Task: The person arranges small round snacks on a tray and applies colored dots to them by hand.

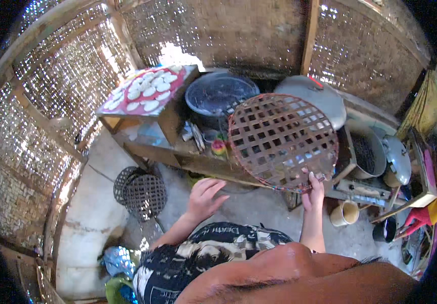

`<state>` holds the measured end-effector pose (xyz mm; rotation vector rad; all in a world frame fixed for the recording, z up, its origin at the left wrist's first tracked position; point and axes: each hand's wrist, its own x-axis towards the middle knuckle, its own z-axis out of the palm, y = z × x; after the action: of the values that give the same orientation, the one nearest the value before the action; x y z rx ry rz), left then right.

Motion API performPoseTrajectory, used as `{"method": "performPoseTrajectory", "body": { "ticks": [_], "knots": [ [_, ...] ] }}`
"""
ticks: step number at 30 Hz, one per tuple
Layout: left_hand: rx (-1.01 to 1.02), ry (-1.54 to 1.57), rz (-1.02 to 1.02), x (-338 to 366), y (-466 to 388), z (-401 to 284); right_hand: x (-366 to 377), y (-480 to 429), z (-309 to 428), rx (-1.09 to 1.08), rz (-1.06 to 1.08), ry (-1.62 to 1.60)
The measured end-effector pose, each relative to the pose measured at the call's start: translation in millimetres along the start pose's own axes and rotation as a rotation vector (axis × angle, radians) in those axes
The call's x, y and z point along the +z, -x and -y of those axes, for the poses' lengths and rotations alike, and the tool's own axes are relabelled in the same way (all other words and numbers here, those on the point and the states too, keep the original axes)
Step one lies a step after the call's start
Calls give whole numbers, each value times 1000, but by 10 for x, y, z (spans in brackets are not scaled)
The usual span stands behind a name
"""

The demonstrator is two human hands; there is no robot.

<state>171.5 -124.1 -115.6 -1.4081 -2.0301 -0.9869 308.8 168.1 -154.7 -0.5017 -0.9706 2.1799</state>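
My right hand (312, 192) grips the near rim of a round, open-weave bamboo tray (279, 140). The tray is raised and tilted, with square gaps in its weave and a reddish bound rim; nothing lies on it. My left hand (205, 199) is apart from the tray, to its lower left, with fingers spread and nothing in them. Behind the tray is a wide dark plastic basin (220, 93). A large grey metal lid (328, 102) is partly hidden by the tray's upper right side.
Flat white discs (149, 91) lie on a pink patterned cover atop a wooden stand (169, 123). Dark woven trays (145, 195) rest low at left. At right are a deep pot (366, 152), a beige bucket (344, 213) and another person's pink-and-yellow sleeve (423, 214) beside a black bucket (385, 230).
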Motion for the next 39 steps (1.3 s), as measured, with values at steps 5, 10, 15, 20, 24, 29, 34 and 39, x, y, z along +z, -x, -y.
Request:
{"method": "performPoseTrajectory", "body": {
  "ticks": [5, 10, 15, 20, 24, 29, 34, 39],
  "knots": [
    [-163, -113, -105, -651, 224, 795, 709, -400, -497, 8, 47, 27],
    [-212, -109, -106, -886, 151, 1331, 1048, -623, -626, -24, -148, 263],
    [-250, -180, -104, -957, 67, 1821, 949, -748, -563, -3, -408, 867],
    [-257, -270, -212, -1158, -207, 2113, 386, -912, -325, -149, -420, 1542],
    [-233, -415, -301, -1386, -410, 2594, 950, -720, 73, -75, -518, 2011],
    [-360, -491, -465, -1730, -797, 3521, 1736, -1046, 299, -252, -387, 1992],
    [-942, -101, -464, -2102, -1222, 5018, 2892, -1622, -315, -564, 307, 1679],
    [-1083, -30, -210, -2279, -1163, 6723, 4067, -2135, -1319, -458, 651, 1587]
  ]
}}
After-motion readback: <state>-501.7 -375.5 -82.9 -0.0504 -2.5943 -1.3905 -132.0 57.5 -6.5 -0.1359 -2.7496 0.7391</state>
